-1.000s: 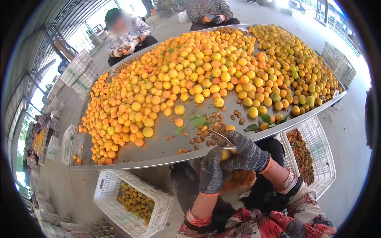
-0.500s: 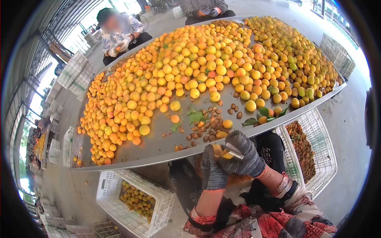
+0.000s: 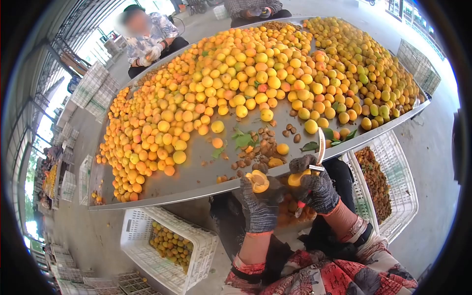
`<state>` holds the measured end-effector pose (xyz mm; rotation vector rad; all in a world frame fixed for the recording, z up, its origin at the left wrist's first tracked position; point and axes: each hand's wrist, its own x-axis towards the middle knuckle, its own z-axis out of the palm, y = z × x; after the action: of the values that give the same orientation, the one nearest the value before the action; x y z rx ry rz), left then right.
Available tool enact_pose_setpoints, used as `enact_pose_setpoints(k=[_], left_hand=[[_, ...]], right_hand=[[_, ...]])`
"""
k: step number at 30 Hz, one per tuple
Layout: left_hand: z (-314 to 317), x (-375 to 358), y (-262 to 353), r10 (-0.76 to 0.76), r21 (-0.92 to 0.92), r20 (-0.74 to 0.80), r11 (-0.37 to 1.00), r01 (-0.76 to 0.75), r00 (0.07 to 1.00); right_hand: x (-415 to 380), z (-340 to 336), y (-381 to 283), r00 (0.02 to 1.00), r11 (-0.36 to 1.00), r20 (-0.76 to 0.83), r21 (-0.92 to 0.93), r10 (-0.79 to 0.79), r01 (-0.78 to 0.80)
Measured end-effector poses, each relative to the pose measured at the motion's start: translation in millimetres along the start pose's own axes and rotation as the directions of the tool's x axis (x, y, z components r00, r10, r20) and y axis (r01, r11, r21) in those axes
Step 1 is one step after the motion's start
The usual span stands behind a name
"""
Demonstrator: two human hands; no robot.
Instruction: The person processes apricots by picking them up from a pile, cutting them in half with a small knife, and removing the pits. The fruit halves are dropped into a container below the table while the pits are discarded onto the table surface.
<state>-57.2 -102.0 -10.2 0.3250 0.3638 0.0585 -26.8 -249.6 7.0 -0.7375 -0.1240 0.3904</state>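
My gloved left hand (image 3: 259, 209) holds an apricot half (image 3: 257, 181) with its cut face up, just off the table's near edge. My gloved right hand (image 3: 317, 189) grips another apricot half (image 3: 298, 178) together with a peeler-like metal tool (image 3: 321, 152), whose curved part points up. Between the two hands is a gap. Brown pits (image 3: 265, 147) and green leaves (image 3: 242, 139) lie on the metal table (image 3: 196, 179) beyond them, in front of a large heap of whole apricots (image 3: 236, 73).
A white crate (image 3: 135, 228) with apricots stands at the lower left, and another crate (image 3: 405, 196) with brown pieces at the right. Two people sit across the table; one (image 3: 150, 39) is at the far left. Stacked crates (image 3: 91, 86) stand on the left.
My hands were together around the fruit and tool; they have moved apart. An apricot half now shows in each hand, and the tool has swung upright in my right hand.
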Motion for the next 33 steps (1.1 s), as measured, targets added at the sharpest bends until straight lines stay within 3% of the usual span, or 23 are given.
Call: enact_pose_setpoints(k=[1, 3, 4, 7, 8, 10, 12, 13, 14, 15, 17, 19, 20, 21, 22, 24, 25, 27, 28, 29, 30, 31, 33], left_hand=[[0, -2, 1, -0.009, -0.002, -0.006, 1.000, 0.009, 1.000], [5, -2, 1, 0.032, -0.002, 0.068, 0.999, -0.032, 0.997], [6, -1, 2, 0.034, -0.002, 0.070, 0.999, -0.034, 0.997], [0, 2, 6, 0.130, 0.157, 0.037, 0.978, -0.134, 0.991], [-3, 5, 8, 0.127, 0.197, 0.096, 0.970, -0.144, 0.987], [-4, 7, 11, 0.125, 0.240, 0.154, 0.958, -0.160, 0.980], [-4, 7, 12, 0.066, 0.129, 0.238, 0.987, -0.098, 0.969], [-9, 9, 11, 0.066, 0.135, 0.234, 0.986, -0.100, 0.970], [-16, 13, 9, 0.077, 0.214, 0.143, 0.971, -0.107, 0.987], [-19, 16, 7, 0.093, 0.293, 0.055, 0.950, -0.105, 0.994], [1, 10, 5, 0.097, 0.194, 0.043, 0.975, -0.103, 0.994], [7, 9, -2, 0.090, 0.095, 0.028, 0.991, -0.093, 0.995], [4, 12, -6, 0.328, 0.653, 0.138, 0.679, -0.335, 0.935], [3, 14, -9, 0.427, 0.901, 0.372, 0.048, -0.431, 0.824], [4, 11, -10, 0.411, 0.902, 0.376, 0.043, -0.430, 0.830], [11, 1, -11, 0.385, 0.783, 0.616, -0.400, -0.477, 0.688], [18, -2, -14, 0.367, 0.778, 0.620, -0.403, -0.482, 0.694], [33, -7, -21, 0.436, 0.937, 0.335, -0.063, -0.343, 0.835], [36, -9, -23, 0.425, 0.938, 0.335, -0.066, -0.341, 0.841], [39, -10, -25, 0.413, 0.936, 0.309, 0.027, -0.351, 0.857], [40, -10, -28, 0.399, 0.927, 0.283, 0.120, -0.356, 0.872], [40, -10, -30, 0.393, 0.928, 0.282, 0.120, -0.353, 0.875], [40, -10, -33, 0.401, 0.901, 0.300, 0.179, -0.396, 0.865]], right_hand=[[-2, -4, 2, 1.000, 1.000, -0.011, -0.001, 0.002, -0.002], [-5, -10, 2, 0.998, 0.962, 0.065, -0.270, -0.020, 0.037], [-10, -11, -10, 0.993, 0.789, 0.067, -0.613, 0.096, -0.034], [-4, -25, 2, 0.970, 0.718, 0.224, -0.690, 0.095, 0.089], [-10, -17, 3, 0.988, 0.693, 0.105, -0.721, 0.110, 0.000], [-8, -26, 14, 0.989, 0.736, 0.119, -0.676, 0.088, 0.015], [-5, -28, 18, 0.989, 0.779, 0.130, -0.626, 0.070, 0.027], [-2, -21, 12, 0.995, 0.886, 0.050, -0.460, 0.091, -0.058], [1, -14, 5, 0.992, 0.955, -0.026, -0.269, 0.125, -0.127], [6, -8, 1, 0.992, 0.957, -0.026, -0.262, 0.122, -0.125], [15, 5, -9, 0.966, 0.945, -0.140, -0.278, -0.219, 0.174], [21, 33, -28, 0.958, 0.958, -0.118, -0.153, -0.262, 0.243], [24, 44, -34, 0.948, 0.952, -0.087, -0.030, -0.306, 0.305], [27, 51, -35, 0.944, 0.949, -0.100, -0.026, -0.314, 0.313], [30, 56, -35, 0.923, 0.933, -0.160, 0.024, -0.350, 0.358], [35, 60, -33, 0.889, 0.888, -0.190, 0.122, -0.417, 0.443], [37, 59, -31, 0.882, 0.883, -0.206, 0.124, -0.424, 0.453], [39, 57, -28, 0.871, 0.867, -0.137, 0.109, -0.471, 0.486], [35, 60, -32, 0.877, 0.874, -0.167, 0.119, -0.450, 0.471], [34, 52, -31, 0.875, 0.872, -0.176, 0.119, -0.452, 0.474], [33, 38, -28, 0.724, 0.618, 0.035, -0.492, -0.689, 0.613], [33, 34, -29, 0.603, 0.040, 0.361, -0.836, -0.711, 0.548], [31, 35, -26, 0.653, 0.124, 0.314, -0.837, -0.690, 0.533]])
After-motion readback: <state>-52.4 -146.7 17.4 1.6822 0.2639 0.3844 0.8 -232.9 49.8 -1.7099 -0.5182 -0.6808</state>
